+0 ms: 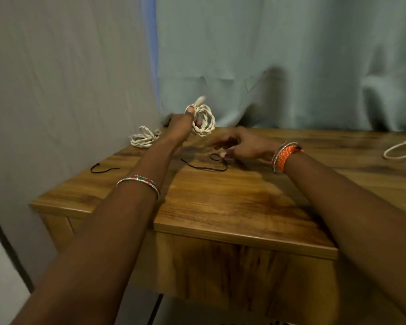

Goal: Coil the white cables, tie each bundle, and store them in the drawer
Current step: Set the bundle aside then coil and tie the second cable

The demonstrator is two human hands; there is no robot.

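My left hand (pixel 182 127) grips a coiled white cable (pixel 205 121) and holds it up above the back of the wooden table (pixel 220 198). My right hand (pixel 239 144) reaches down to a black tie string (pixel 206 167) lying on the tabletop, its fingertips at the string's looped end. A second coiled white cable (pixel 143 138) lies at the table's far left corner. Another black tie (pixel 103 168) lies near the left edge. A loose white cable (pixel 401 150) loops at the far right. The drawer front (pixel 220 266) below the tabletop is closed.
A grey wall stands close on the left and a pale green curtain (pixel 291 66) hangs behind the table. A dark cord (pixel 156 308) hangs beneath the table.
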